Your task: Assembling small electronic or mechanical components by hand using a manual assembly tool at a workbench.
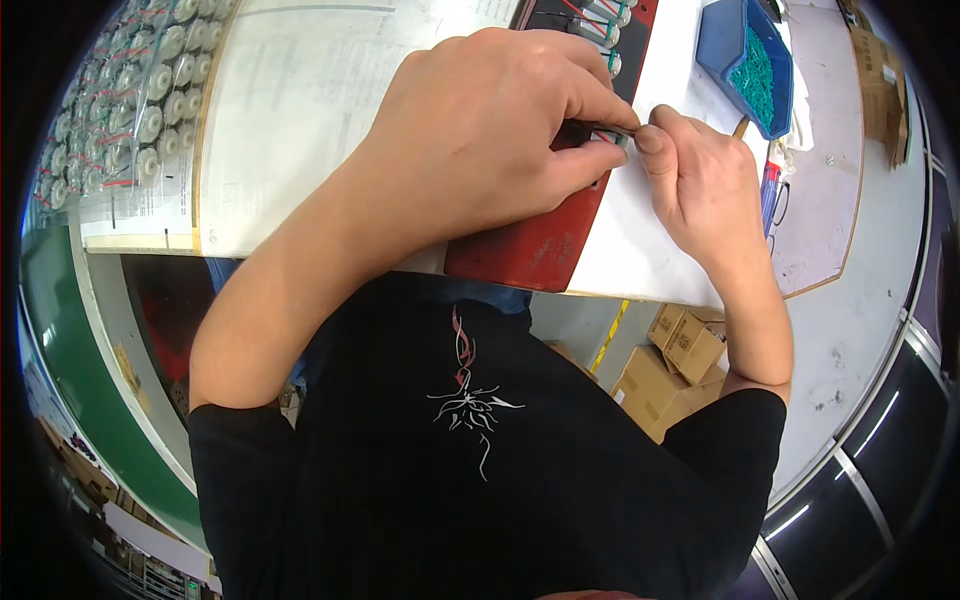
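Observation:
Over a red fixture block [530, 245] on the table, my left hand [500, 125] is closed, thumb and fingers around a small part whose dark and red bits show between them. From the right, my right hand [710, 180] meets its fingertips in a pinch of thumb and forefinger. What the fingertips hold is mostly hidden and too small to name. A row of small cylindrical parts [600, 32] with pale round ends and red and black wires sits in the block beyond my left hand.
A blue bin [722, 50] of small green pieces [757, 85] stands at the far right. Many similar cylindrical parts [150, 125] with red wires lie in clear plastic at the left. A red-and-blue pen-like item [770, 195] lies right. Cardboard boxes [665, 385] stand below the table.

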{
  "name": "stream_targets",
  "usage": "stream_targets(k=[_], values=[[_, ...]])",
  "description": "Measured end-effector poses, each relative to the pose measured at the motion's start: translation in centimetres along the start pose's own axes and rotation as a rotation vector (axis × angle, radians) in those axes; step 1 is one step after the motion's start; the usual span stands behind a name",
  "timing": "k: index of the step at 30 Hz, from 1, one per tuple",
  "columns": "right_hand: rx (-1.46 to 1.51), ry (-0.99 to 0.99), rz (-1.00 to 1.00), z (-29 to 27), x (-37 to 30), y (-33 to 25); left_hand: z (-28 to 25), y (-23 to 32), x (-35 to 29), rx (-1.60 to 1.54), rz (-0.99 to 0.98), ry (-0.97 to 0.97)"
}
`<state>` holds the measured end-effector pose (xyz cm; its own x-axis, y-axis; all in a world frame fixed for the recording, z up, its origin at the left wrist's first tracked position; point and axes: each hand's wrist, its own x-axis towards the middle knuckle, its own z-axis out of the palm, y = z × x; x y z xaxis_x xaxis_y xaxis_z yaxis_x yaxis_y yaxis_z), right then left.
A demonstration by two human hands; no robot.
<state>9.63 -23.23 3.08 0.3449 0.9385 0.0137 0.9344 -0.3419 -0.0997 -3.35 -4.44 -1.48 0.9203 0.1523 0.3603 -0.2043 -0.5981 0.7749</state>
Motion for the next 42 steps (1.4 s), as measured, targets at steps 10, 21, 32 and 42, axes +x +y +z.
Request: stream_targets(k=[10,21,32,42], values=[[0.073,-0.207,0.055,-0.2,-0.1,-0.3,-0.4,0.4,0.0,0.040,-0.014,-0.003],[0.176,-0.167,0.031,-0.2,-0.4,-0.4,-0.2,-0.1,0.0,-0.044,0.050,-0.034],[0.332,-0.167,-0.067,0.7,-0.1,1.0,-0.7,-0.3,-0.3,0.029,0.103,0.011],[1.371,0.157,0.111,1.2,0.6,4.4,-2.3,-0.6,-0.2,0.286,0.240,0.172]])
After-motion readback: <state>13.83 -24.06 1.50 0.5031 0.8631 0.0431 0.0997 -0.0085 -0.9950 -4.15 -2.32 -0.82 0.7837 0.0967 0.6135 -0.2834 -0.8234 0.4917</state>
